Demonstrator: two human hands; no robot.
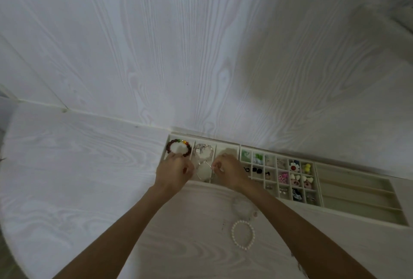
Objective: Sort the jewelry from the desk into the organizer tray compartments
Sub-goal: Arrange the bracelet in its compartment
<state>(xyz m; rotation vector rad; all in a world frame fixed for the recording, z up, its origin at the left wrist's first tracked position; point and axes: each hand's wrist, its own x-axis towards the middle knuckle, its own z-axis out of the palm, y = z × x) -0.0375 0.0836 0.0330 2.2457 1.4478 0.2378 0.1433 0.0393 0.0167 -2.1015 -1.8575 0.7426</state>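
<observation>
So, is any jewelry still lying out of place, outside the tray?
Yes. A white pearl bead bracelet and a pale translucent bead bracelet lie loose on the white wood-grain desk, in front of the cream organizer tray, not yet sorted. Nothing looks spilled or damaged.

White wood-grain wall panelling is filling the upper two-thirds of the head view, its grain lines fanning upward and vertical seams showing between boards, and it is meeting the desk top along a pale seam running diagonally from left down toward centre. The desk surface is carrying the same whitish wood-grain finish, its rounded left edge curving down toward a strip of darker floor. Light is looking dim and cool, with a broad soft shadow lying across the right side of the wall
</observation>
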